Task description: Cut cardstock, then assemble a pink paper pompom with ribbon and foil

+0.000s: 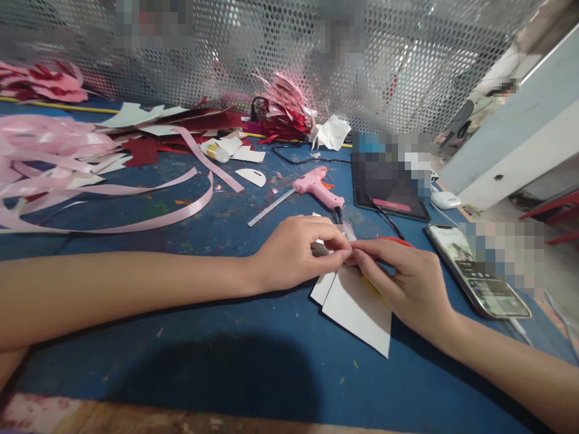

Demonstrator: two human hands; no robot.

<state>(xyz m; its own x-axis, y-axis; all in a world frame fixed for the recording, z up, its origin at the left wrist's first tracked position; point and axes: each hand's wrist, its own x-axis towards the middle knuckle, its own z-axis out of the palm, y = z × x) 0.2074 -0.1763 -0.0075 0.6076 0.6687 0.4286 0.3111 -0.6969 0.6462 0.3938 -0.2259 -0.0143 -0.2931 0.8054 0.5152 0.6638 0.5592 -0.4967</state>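
My left hand (298, 250) and my right hand (404, 280) meet fingertip to fingertip over the blue table (203, 361). Both hands are closed in a pinch on a small pale piece (347, 232) that I cannot make out clearly. Under them lie white card pieces (357, 307), partly covered by my right hand. A bit of red (398, 241) shows behind my right fingers. A pink glue gun (314, 187) lies just beyond my hands, its cord running toward them.
Pink ribbon (136, 199) loops across the left of the table. Red and white paper scraps (181, 129) and a red-pink bundle (287, 111) pile along the perforated metal screen (271, 54). A tablet (389, 193) and a phone (479, 271) lie at right.
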